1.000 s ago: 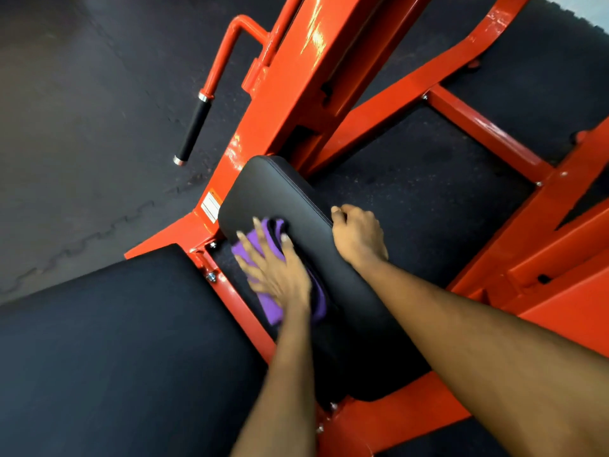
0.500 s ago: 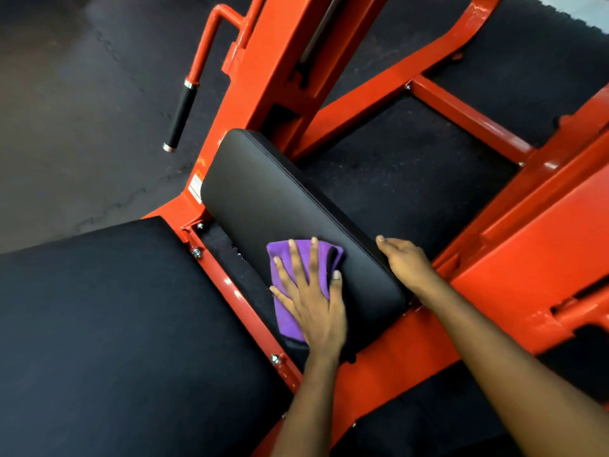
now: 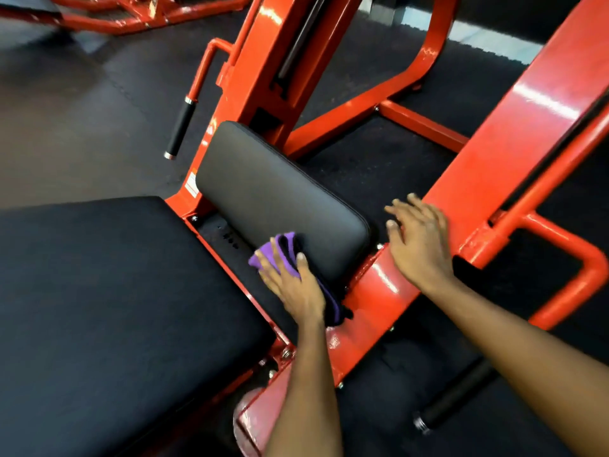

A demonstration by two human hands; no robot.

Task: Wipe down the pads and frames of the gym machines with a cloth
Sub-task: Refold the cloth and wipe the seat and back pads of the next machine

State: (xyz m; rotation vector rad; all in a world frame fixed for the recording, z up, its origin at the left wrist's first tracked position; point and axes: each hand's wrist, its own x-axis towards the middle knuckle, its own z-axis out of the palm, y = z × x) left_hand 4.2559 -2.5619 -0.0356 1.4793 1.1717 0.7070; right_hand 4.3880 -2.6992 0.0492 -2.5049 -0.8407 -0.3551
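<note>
Black rubber grip (image 3: 451, 399) nearest, low right. Large seat pad (image 3: 115, 308) fills left. Left hand (image 3: 295, 288), fingers straight and spread, presses purple cloth (image 3: 280, 250) flat against near corner of small back pad (image 3: 280, 199). Right hand (image 3: 420, 245) empty, fingers spread, over orange frame beam (image 3: 369, 291); blurred, contact unclear. Black-gripped handle (image 3: 179, 127) beyond pad; second orange machine (image 3: 131, 18) farthest

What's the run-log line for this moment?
left hand presses purple cloth on small black vinyl pad, near end | right hand open beside orange steel frame
</note>
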